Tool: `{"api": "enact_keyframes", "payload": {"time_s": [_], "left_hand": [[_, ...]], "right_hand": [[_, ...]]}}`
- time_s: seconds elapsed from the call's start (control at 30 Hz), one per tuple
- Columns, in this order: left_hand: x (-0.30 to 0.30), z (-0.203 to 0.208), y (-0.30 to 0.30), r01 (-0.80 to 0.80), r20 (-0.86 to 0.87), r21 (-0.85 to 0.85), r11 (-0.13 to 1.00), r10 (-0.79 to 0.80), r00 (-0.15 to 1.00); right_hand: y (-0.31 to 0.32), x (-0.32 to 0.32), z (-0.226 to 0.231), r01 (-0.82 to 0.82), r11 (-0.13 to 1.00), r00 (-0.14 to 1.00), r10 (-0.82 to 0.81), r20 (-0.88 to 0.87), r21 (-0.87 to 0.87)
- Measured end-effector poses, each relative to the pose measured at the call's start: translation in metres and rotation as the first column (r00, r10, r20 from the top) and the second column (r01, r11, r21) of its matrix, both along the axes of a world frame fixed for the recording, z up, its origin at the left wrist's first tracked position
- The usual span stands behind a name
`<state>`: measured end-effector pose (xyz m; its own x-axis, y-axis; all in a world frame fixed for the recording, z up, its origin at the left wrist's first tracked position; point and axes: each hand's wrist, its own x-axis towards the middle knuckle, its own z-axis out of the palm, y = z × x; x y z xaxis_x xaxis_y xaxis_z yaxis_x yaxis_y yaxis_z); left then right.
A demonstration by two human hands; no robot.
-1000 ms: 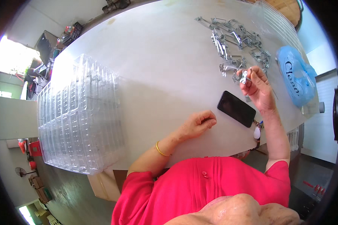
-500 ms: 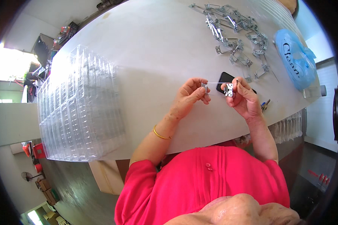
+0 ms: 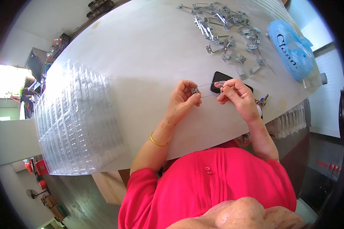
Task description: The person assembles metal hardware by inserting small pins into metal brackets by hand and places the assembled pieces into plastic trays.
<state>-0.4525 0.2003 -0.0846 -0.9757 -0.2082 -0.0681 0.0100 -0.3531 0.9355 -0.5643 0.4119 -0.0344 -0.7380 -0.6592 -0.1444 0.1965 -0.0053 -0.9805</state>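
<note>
Between my hands, above the table, is a small metal bracket assembly with two thin parallel rods [image 3: 207, 84]. My left hand [image 3: 182, 98] pinches the small metal plate [image 3: 195, 91] at its left end. At the other end, the fingers of my right hand [image 3: 239, 97] close on a second metal piece [image 3: 220, 84], which they partly cover. A black phone [image 3: 216, 77] lies on the table just behind my right hand. Farther back lies a loose pile of similar silver bracket and rod pieces [image 3: 225, 42].
A tall stack of clear plastic trays [image 3: 78, 118] stands at the table's left. On the right are a blue plastic bag [image 3: 292, 49], a clear bottle [image 3: 313, 81] lying on its side and keys [image 3: 262, 101]. The white table [image 3: 149, 49] has its front edge close to my body.
The bracket assembly has been turned in my fingers, so the right-hand metal plate no longer faces up. The whole scene has shifted slightly left as the view moved.
</note>
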Motion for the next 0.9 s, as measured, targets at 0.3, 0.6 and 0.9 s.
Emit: {"api": "enact_keyframes", "payload": {"time_s": [0.3, 0.6, 0.9], "left_hand": [[0.002, -0.006, -0.002, 0.230, -0.058, 0.079, 0.970, -0.225, 0.973], [0.003, -0.004, -0.004, 0.259, -0.047, 0.050, 0.965, -0.257, 0.965], [0.000, 0.010, -0.001, -0.096, -0.013, 0.044, 0.994, 0.097, 0.995]], "right_hand": [[0.003, 0.006, 0.006, -0.066, 0.998, 0.968, 0.066, -0.243, 0.008], [0.002, 0.010, 0.009, -0.076, 0.997, 0.938, 0.072, -0.339, 0.000], [0.003, 0.014, -0.015, 0.029, 0.971, 0.911, 0.071, -0.407, 0.236]]}}
